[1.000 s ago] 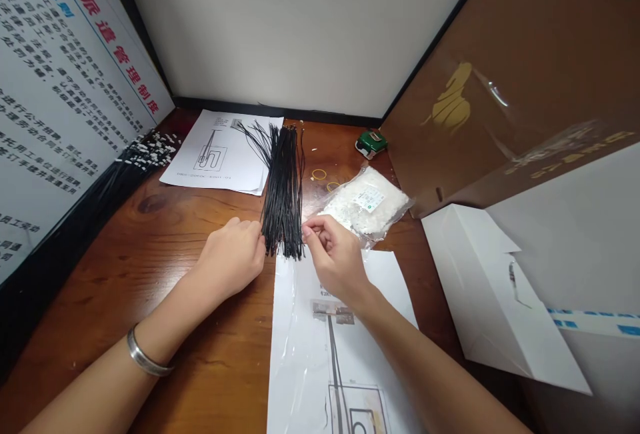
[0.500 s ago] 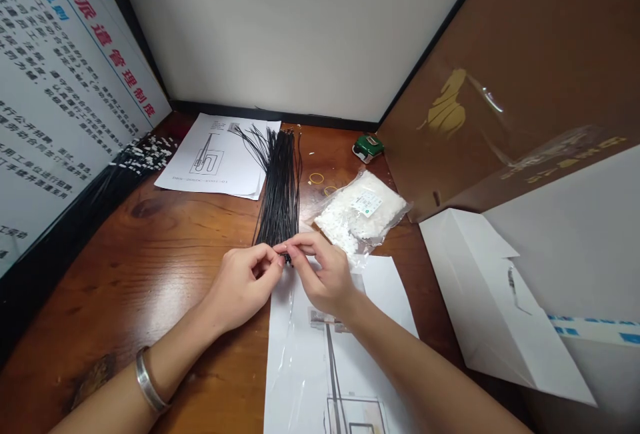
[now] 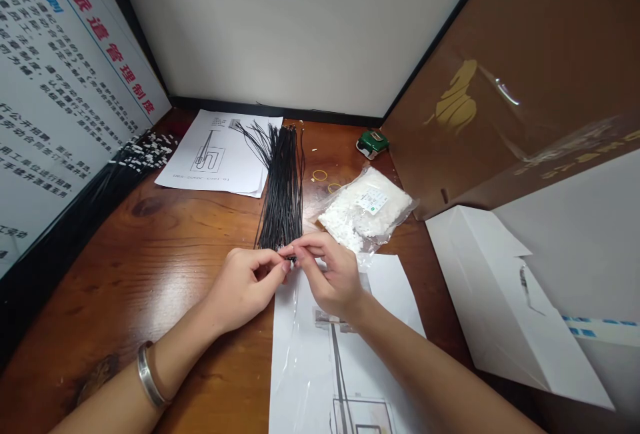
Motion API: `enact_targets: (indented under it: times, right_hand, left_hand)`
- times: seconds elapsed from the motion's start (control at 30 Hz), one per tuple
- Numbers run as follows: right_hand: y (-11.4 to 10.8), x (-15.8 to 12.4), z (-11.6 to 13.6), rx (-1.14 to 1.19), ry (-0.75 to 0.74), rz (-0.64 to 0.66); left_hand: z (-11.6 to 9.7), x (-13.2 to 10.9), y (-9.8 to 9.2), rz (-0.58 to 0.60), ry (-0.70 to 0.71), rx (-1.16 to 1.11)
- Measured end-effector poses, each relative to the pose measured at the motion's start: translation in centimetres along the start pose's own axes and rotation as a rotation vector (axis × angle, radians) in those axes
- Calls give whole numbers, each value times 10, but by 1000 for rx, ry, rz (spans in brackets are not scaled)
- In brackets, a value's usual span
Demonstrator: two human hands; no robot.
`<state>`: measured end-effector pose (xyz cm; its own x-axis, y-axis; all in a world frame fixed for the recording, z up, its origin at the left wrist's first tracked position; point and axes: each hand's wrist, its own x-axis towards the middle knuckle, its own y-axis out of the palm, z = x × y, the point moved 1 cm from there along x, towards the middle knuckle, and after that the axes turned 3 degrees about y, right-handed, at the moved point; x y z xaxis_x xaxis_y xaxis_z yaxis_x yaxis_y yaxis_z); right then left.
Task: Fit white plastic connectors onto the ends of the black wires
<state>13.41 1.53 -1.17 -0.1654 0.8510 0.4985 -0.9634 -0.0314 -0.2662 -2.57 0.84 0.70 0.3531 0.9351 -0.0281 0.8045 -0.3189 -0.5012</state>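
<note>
A bundle of thin black wires [image 3: 284, 187] lies lengthwise on the wooden table, its near end at my fingertips. My left hand [image 3: 250, 285] is closed in a thumb-and-finger pinch at that end. Opposite it, my right hand [image 3: 330, 273] pinches too, its fingertips meeting those of the left. Whatever is between the fingers is too small and too covered to name. Just right of the bundle sits a clear plastic bag of small white pieces [image 3: 387, 195], with some of them near its open side. Under my right hand lies a printed drawing sheet [image 3: 300, 367] with a glossy cover.
Another printed sheet [image 3: 187, 154] lies behind on the left. Yellow rubber bands [image 3: 320, 175] and a green tape measure [image 3: 373, 144] are at the back. More black wires with white ends [image 3: 145, 152] lie far left. A white box [image 3: 500, 301] stands right.
The view has shifted slightly, so most things appear a little further right. Both hands keep pinching at the near end of the wires, with only small finger movements.
</note>
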Motion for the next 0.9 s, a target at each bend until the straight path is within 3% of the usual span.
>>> enact_targets:
  times: [0.17, 0.23, 0.43, 0.5, 0.67, 0.77, 0.9]
  right_hand:
    - [1, 0, 0, 23, 89, -10]
    - [0, 0, 2, 11, 58, -21]
    - [-3, -1, 8, -113, -248, -118]
    - [-1, -3, 10, -143, -358, -113]
    - [8, -7, 15, -121, -494, 49]
    - [8, -6, 14, -138, -491, -1]
    - [2, 0, 9, -190, -363, -142]
  left_hand:
    - [-4, -3, -1, 105, 94, 1]
    - [-5, -3, -1, 79, 83, -43]
    - [-3, 1, 1, -152, -77, -177]
    - [-2, 2, 0, -159, -116, -184]
    - [-2, 4, -2, -73, -133, -310]
    - [-3, 5, -4, -62, -115, -337]
    - [-4, 4, -8, 14, -81, -286]
